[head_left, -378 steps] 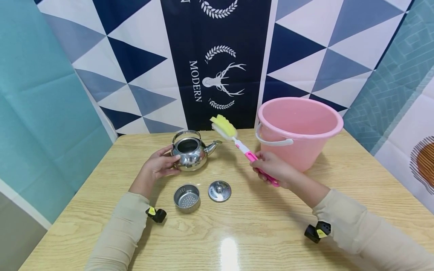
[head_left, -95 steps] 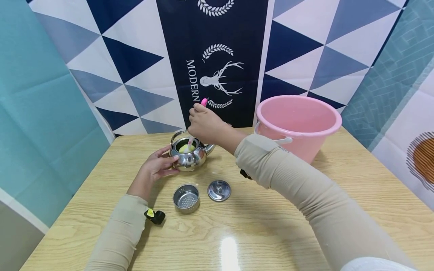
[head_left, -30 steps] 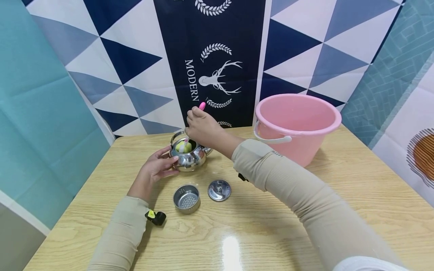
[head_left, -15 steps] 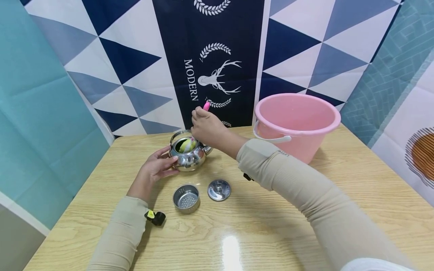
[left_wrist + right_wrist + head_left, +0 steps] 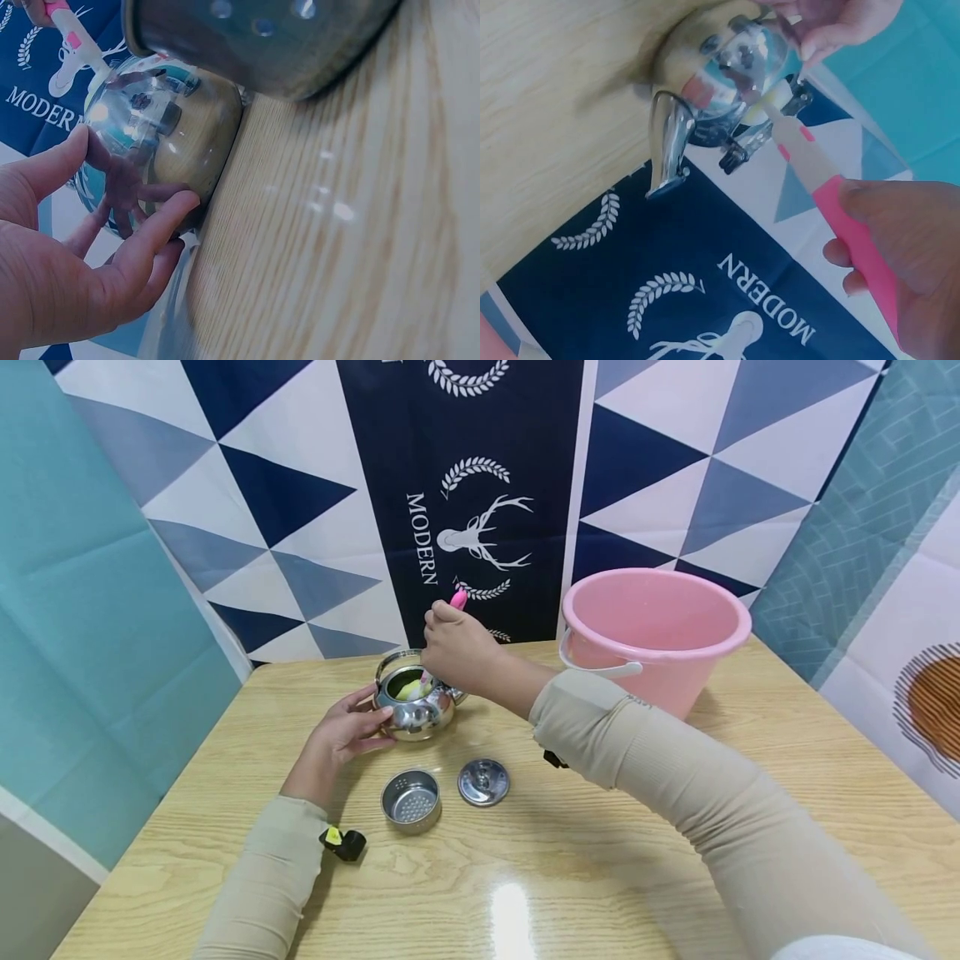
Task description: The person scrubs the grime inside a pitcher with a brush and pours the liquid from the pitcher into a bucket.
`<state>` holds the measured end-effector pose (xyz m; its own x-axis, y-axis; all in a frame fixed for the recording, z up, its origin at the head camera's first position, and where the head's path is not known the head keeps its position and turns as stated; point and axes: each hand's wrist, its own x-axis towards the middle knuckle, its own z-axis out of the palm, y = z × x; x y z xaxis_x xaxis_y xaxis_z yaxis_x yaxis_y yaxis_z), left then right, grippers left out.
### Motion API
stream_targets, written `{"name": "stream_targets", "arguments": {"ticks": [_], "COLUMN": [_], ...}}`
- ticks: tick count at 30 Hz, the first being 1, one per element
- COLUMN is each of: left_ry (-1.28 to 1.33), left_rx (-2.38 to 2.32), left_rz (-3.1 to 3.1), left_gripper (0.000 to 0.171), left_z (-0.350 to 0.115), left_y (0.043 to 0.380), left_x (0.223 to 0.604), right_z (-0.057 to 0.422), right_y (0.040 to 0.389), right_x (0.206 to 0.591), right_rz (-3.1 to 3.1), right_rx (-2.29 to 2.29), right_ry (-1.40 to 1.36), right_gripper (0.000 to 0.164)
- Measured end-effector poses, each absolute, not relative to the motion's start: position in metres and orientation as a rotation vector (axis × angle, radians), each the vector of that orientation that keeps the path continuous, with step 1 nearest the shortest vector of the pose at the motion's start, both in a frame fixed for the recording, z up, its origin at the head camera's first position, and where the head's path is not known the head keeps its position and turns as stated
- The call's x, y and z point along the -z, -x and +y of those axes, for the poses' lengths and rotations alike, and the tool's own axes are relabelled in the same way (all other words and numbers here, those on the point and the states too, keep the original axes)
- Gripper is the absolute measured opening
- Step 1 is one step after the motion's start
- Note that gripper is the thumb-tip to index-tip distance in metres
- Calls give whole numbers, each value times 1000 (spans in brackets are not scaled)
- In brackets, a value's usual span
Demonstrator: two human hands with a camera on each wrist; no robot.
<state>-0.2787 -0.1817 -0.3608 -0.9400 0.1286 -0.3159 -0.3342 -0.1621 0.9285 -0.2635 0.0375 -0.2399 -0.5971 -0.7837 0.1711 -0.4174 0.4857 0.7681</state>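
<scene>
A shiny steel teapot [image 5: 422,718] with a raised hoop handle stands uncovered on the table. My left hand [image 5: 352,722] holds its left side, thumb high on the body and fingers lower down, as the left wrist view [image 5: 97,262] also shows. Above the mouth, my right hand [image 5: 461,647] grips the pink handle of a sponge bottle brush [image 5: 855,232], fingers wrapped round it. The brush's yellow-and-white sponge head [image 5: 412,690] sits inside the teapot's opening, partly hidden by the rim. The spout is mostly behind my right hand in the head view.
In front of the teapot lie a perforated steel strainer basket [image 5: 411,806] and a round steel lid [image 5: 483,782]. A pink bucket [image 5: 667,685] with a white handle stands at the back right of the wooden table [image 5: 600,860]. A patterned cloth hangs behind.
Earlier the brush was in the air near the bucket; now its head is inside the teapot. Over the last second the sponge shifted about and sank lower in the mouth. The left hand stayed put.
</scene>
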Motion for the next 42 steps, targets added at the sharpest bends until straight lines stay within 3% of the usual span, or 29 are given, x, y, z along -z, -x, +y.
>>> {"name": "stream_targets", "arguments": {"ticks": [8,27,32,36,42], "left_ry": [247,237,238,236,250], "left_rx": [-2168,-2164,-2172,-2177,-2185], "left_rz": [1804,1797,1781,1785,1782], "left_gripper": [75,77,77,76,76], "left_z": [-181,-181,-182,-183,-182], "left_y": [278,277,278,278,280], "left_x": [360,360,362,363,362], "right_z": [30,37,43,50,56], "right_y": [262,262,261,262,263], "right_x": [249,287,287,284,269], "right_rz": [-2149,-1894,-1876,-1869,-1913], "right_rx": [941,865,929,957,995], "right_ry": [-998,-851,-838,-844,-901], "right_gripper": [21,26,25,33,25]}}
